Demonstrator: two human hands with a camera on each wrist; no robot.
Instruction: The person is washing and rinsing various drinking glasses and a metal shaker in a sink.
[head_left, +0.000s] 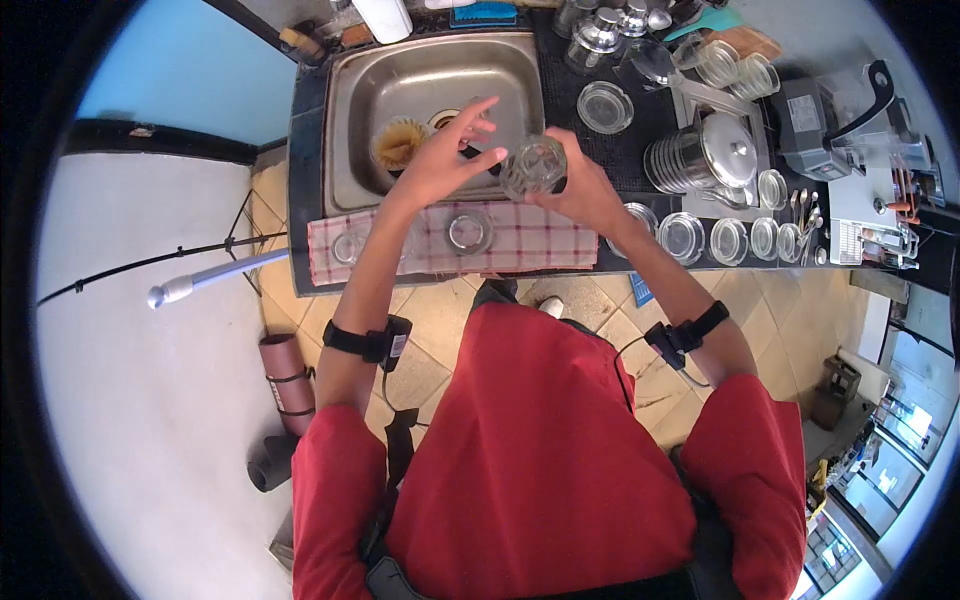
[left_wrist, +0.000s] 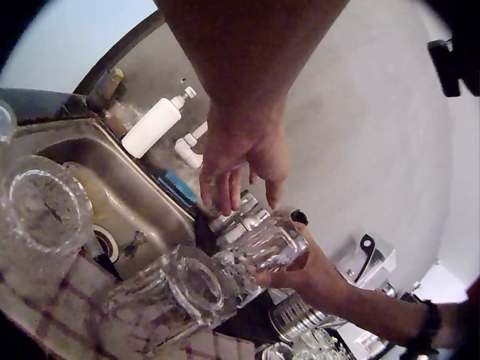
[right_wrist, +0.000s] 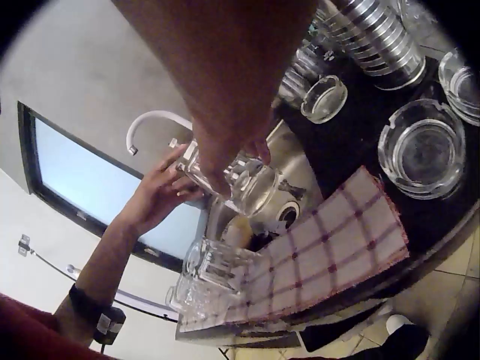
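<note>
My right hand point(head_left: 588, 192) grips a clear drinking glass point(head_left: 537, 166) above the front of the sink, its fingers and thumb around the side. In the right wrist view the same glass point(right_wrist: 255, 187) is tilted, with its round end toward the towel. My left hand point(head_left: 440, 165) is close beside it, fingers apart and holding nothing. In the left wrist view the left fingers point(left_wrist: 226, 191) hang loosely over the glass. Below both hands a checked towel point(head_left: 545, 235) lies along the counter's front, with more clear glasses point(head_left: 469, 232) standing on it.
The steel sink point(head_left: 335, 130) holds a yellowish ribbed item point(head_left: 400, 145). To the right are a glass ashtray point(head_left: 605, 107), a lidded steel pot point(head_left: 728, 150), several glass dishes point(head_left: 681, 238) in a row and spoons point(head_left: 806, 215). A white pump bottle point(left_wrist: 154, 129) stands behind the sink.
</note>
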